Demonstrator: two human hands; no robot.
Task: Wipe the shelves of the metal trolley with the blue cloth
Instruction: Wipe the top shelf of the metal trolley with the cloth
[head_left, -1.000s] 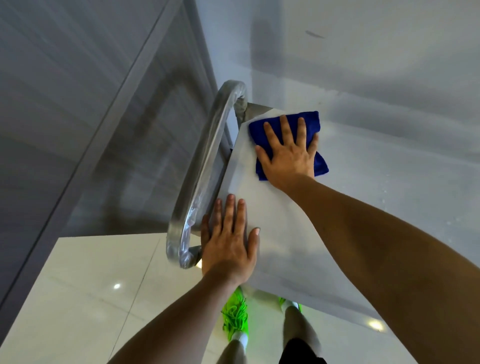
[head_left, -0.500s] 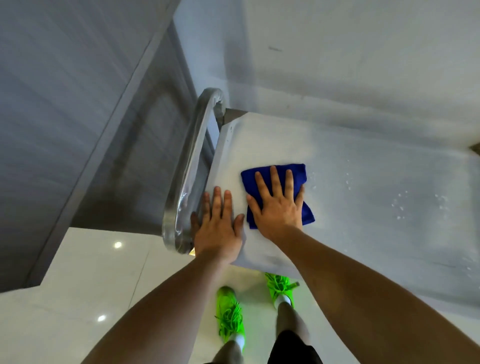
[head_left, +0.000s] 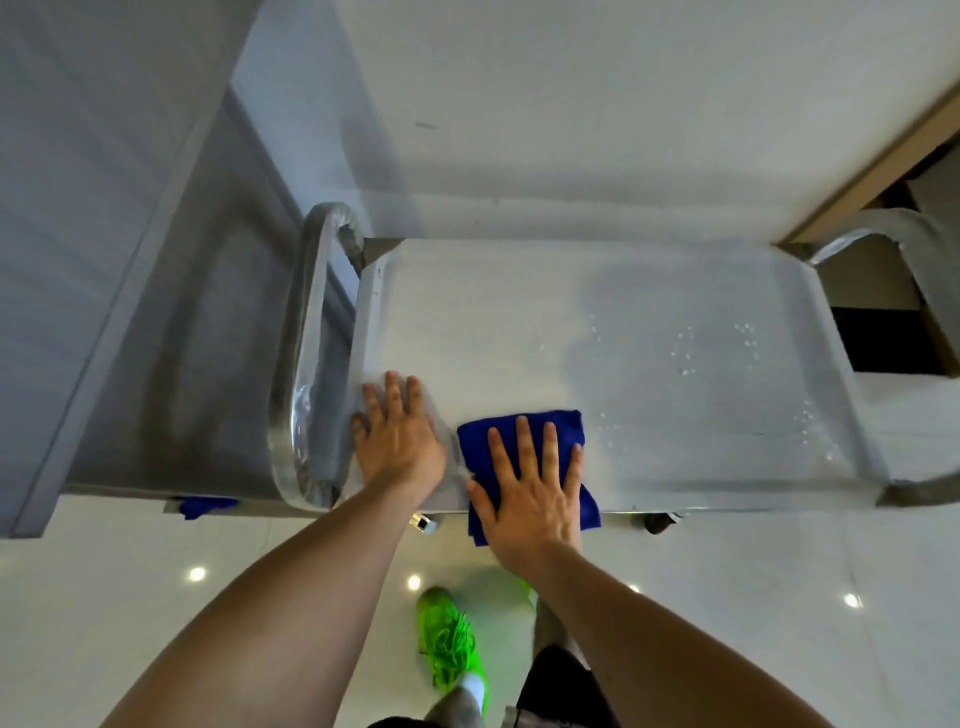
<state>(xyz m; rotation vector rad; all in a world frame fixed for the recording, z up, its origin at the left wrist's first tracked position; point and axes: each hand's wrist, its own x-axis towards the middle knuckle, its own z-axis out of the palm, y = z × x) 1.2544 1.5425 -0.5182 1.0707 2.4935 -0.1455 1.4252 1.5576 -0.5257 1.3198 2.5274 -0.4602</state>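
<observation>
From the head camera we looked down on one metal trolley (head_left: 597, 332), and only its top shelf (head_left: 519, 322) was in sight. We counted two curved handles: a left handle (head_left: 311, 338) wrapped in clear film and a right handle (head_left: 893, 234) at the far end.

We counted two bare hands, both on the shelf's near edge. Our right hand (head_left: 530, 493) lay flat on the one blue cloth (head_left: 524, 423), its fingers (head_left: 522, 441) spread wide and pressing down rather than curled around the fabric. The cloth sat at the near edge of the shelf, left of centre, with its lower part hanging over the rim. Our left hand (head_left: 397, 441) rested palm down on the bare metal at the near left corner, just beside the cloth and next to the left handle, fingers straight and holding nothing.

Scattered water droplets (head_left: 717, 343) dotted the right half of the shelf, too many and too small to count.

Below, on the glossy white floor (head_left: 156, 597), we saw one bright green shoe (head_left: 449, 644) clearly and only a sliver of a second behind the right forearm.
</observation>
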